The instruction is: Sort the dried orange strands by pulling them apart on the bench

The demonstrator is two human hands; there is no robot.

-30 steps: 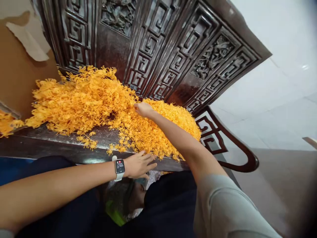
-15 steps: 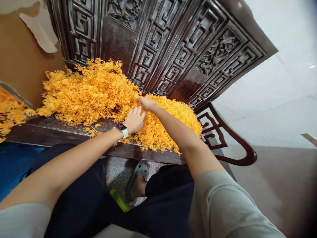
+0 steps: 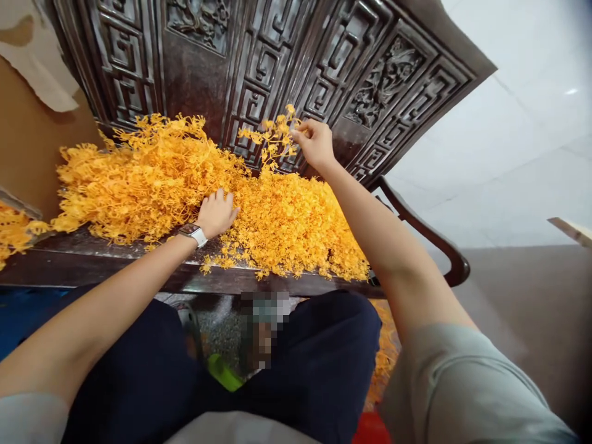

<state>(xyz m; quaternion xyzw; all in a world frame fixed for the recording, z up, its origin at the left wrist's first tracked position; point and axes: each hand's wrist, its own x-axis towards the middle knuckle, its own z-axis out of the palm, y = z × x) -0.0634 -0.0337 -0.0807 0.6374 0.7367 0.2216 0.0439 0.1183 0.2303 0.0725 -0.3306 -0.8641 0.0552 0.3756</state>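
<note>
A large heap of orange-yellow branched plastic sprigs (image 3: pixel 152 179) lies on the seat of a dark carved wooden bench (image 3: pixel 115 265). My right hand (image 3: pixel 316 143) is raised above the heap, pinched shut on one sprig (image 3: pixel 272 137) that dangles in front of the carved backrest (image 3: pixel 259 68). My left hand (image 3: pixel 215 213), with a smartwatch on its wrist, rests palm down on the heap with its fingers spread, pressing on the sprigs below. A denser mound of smaller orange pieces (image 3: pixel 300 234) lies to the right under my right forearm.
The bench's curved armrest (image 3: pixel 430 240) ends at the right. Brown cardboard (image 3: pixel 32 142) leans at the left. My knees in dark trousers (image 3: pixel 296 364) are close to the seat edge. More orange pieces (image 3: pixel 386 357) lie low at the right.
My right hand rose from the heap, lifting one sprig up toward the backrest. My left hand moved onto the heap and now lies flat on it, a little left of before.
</note>
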